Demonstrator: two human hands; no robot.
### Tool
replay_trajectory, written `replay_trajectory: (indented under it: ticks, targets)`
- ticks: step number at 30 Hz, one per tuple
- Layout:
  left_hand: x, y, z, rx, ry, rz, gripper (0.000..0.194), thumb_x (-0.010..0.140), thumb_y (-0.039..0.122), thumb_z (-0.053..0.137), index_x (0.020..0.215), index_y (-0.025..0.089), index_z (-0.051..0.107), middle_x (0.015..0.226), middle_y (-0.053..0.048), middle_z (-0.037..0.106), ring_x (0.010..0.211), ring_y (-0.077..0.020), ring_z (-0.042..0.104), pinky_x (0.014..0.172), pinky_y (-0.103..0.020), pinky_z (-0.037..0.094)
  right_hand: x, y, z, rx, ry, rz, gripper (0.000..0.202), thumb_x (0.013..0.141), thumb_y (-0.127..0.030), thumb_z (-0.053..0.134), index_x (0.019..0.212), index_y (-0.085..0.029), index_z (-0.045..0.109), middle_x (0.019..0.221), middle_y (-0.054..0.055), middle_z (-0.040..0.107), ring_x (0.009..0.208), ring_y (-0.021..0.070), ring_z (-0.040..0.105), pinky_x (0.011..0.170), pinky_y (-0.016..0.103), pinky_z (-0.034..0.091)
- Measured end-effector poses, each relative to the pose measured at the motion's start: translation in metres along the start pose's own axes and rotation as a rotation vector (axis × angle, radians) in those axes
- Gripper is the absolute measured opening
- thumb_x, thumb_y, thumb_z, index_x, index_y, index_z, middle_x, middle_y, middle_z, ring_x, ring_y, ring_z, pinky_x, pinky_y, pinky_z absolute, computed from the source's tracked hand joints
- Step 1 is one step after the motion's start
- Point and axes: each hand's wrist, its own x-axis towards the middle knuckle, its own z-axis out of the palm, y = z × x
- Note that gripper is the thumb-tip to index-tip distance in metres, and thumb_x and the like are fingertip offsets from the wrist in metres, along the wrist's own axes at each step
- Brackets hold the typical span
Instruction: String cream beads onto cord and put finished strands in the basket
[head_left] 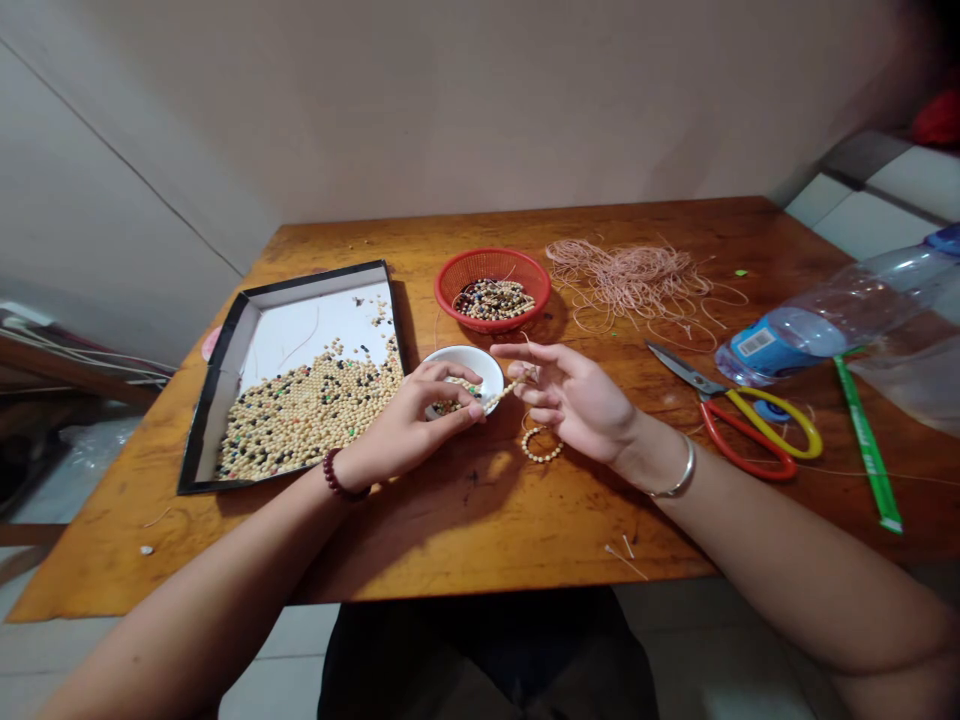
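One bead bracelet [541,459] lies closed on the desk [450,545], a short bead strand [509,389] fills the right hand's grip [589,405] — left hand [409,415] narrow, hold unclear — and many loose beads [300,425] remain unstrung.

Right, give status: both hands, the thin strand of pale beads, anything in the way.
Left hand by small round white bowl, grip unclear. Right hand pinching thin strand of pale round beads. Possible obstacle: ring of pale round beads on brown wooden table.

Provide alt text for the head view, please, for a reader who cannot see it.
The right hand holds a string of beads near a white bowl, the left hand close by. On the wooden table, a tray of beads stands left, a red basket and tangled cord behind, scissors right.
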Motion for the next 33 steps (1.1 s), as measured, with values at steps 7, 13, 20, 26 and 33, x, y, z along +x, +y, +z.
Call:
replay_trajectory:
  ticks: [7, 13, 20, 26, 33]
  targets:
    - [0.0003, -0.0003, 0.0003, -0.036, 0.016, -0.033, 0.024, 0.085, 0.038, 0.059, 0.076, 0.019, 0.070, 0.116, -0.005, 0.059, 0.113, -0.0228, 0.050, 0.106, -0.045, 0.032, 0.0004, 0.0006, -0.0005, -0.063, 0.054, -0.055, 0.027, 0.084, -0.032, 0.050, 0.097, -0.018, 0.069, 0.067, -0.002, 0.044, 0.047, 0.0062, 0.018, 0.038, 0.020, 0.010]
    - [0.0007, -0.0010, 0.0006, -0.068, 0.042, -0.078, 0.024, 0.085, 0.039, 0.059, 0.078, 0.019, 0.071, 0.115, -0.006, 0.061, 0.114, -0.0246, 0.050, 0.106, -0.048, 0.033, 0.0000, -0.0002, -0.0002, -0.120, 0.099, -0.133, 0.027, 0.083, -0.033, 0.051, 0.094, -0.019, 0.071, 0.067, -0.002, 0.040, 0.048, 0.0064, 0.017, 0.039, 0.021, 0.009]
    - [0.0001, -0.0001, -0.0006, -0.117, 0.032, -0.092, 0.024, 0.084, 0.039, 0.059, 0.075, 0.019, 0.070, 0.118, -0.006, 0.059, 0.115, -0.0250, 0.050, 0.106, -0.048, 0.033, 0.0025, -0.0001, -0.0025, -0.122, 0.116, -0.119, 0.026, 0.082, -0.034, 0.053, 0.094, -0.019, 0.070, 0.067, -0.003, 0.042, 0.047, 0.0065, 0.017, 0.039, 0.022, 0.008]
    - [-0.0007, 0.0003, -0.0011, -0.177, 0.018, -0.096, 0.023, 0.085, 0.035, 0.059, 0.073, 0.020, 0.070, 0.118, -0.005, 0.058, 0.115, -0.0248, 0.050, 0.105, -0.046, 0.035, 0.0041, 0.0043, -0.0016, -0.072, 0.059, -0.033, 0.027, 0.083, -0.033, 0.051, 0.096, -0.018, 0.069, 0.061, -0.004, 0.038, 0.047, 0.0069, 0.015, 0.039, 0.021, 0.007]
    - [-0.0003, 0.0019, -0.0020, -0.180, 0.007, -0.105, 0.024, 0.085, 0.036, 0.058, 0.073, 0.019, 0.069, 0.117, -0.007, 0.058, 0.113, -0.0261, 0.050, 0.103, -0.048, 0.037, 0.0014, 0.0047, 0.0016, -0.057, 0.022, -0.013, 0.026, 0.084, -0.033, 0.051, 0.097, -0.018, 0.068, 0.062, -0.004, 0.041, 0.047, 0.0066, 0.017, 0.039, 0.021, 0.008]
